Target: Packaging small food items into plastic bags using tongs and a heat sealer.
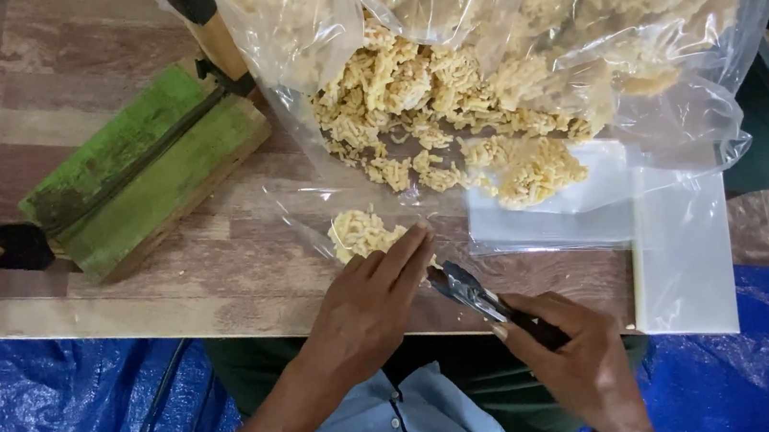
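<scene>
A large clear plastic bag [521,56] of pale yellow noodle crackers [450,112] is laid on its side on the wooden surface [171,289], its mouth turned toward the person so that pieces spill within reach. One cracker cluster [362,233] is pinned just inside the mouth under the extended fingertips of the left hand [370,304], which is flattened rather than clenched. Metal tongs [471,295] are grasped by the right hand [574,358], tips directed at the cluster, near but apart from it. Flat empty bags [678,250] are stacked at the right. A green wooden block [147,166] lies at the left.
</scene>
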